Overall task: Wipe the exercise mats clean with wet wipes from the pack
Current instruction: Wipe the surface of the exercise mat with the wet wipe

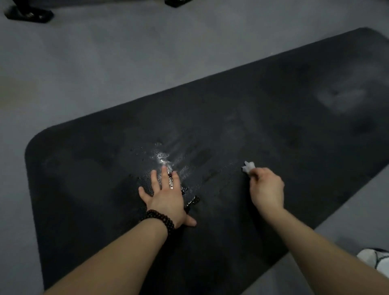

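Observation:
A long black exercise mat (273, 109) lies diagonally on the grey floor, with a wet, shiny patch (162, 160) near its middle left. My left hand (166, 195) presses flat on the mat just below that patch, fingers straight and spread; a dark bead bracelet sits on its wrist. My right hand (266, 189) is to the right, over the mat, fingers curled round a crumpled white wet wipe (248, 167) that sticks out past the knuckles. The wipe pack is not in view.
Grey floor (105, 69) surrounds the mat. Black equipment feet (29, 15) stand at the top left and another (176, 2) at the top middle. A white shoe (376, 261) shows at the lower right edge. A dull pale smear (341, 96) marks the mat's far end.

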